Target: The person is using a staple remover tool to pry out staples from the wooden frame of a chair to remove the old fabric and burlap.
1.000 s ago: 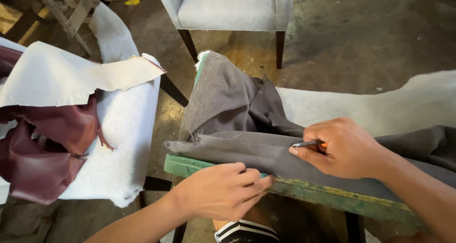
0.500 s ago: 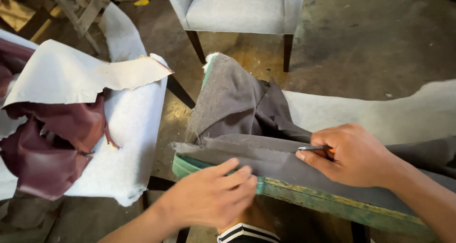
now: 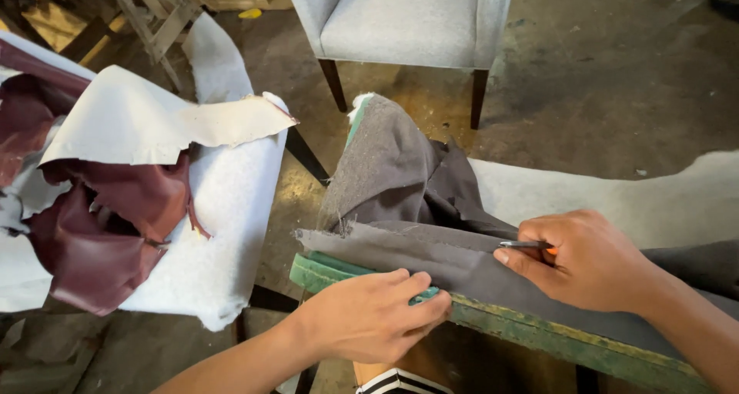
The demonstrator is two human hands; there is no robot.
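The person's left hand [image 3: 369, 317] lies nearest the camera, fingers curled down and pressing the front edge of a grey fabric [image 3: 400, 201] against a green wooden frame edge [image 3: 531, 336]. Whether it truly pinches the cloth or only presses it cannot be told. Just to its right, the right hand [image 3: 585, 259] is clenched around a small metal tool with an orange handle [image 3: 527, 245], pinched between thumb and forefinger, with its tip touching the fabric's folded strip. The fabric drapes over the frame between both hands and rises in a bunched fold just beyond them. Past the right hand, a pale fleecy sheet [image 3: 616, 201] spreads under the grey cloth. To the left of the left hand, well apart, lies white padding [image 3: 223, 232] carrying crumpled maroon leather [image 3: 108, 224] with a cream underside turned up. Farthest beyond the hands, a light grey upholstered chair [image 3: 408, 16] with dark legs stands on the concrete floor [image 3: 600, 78].
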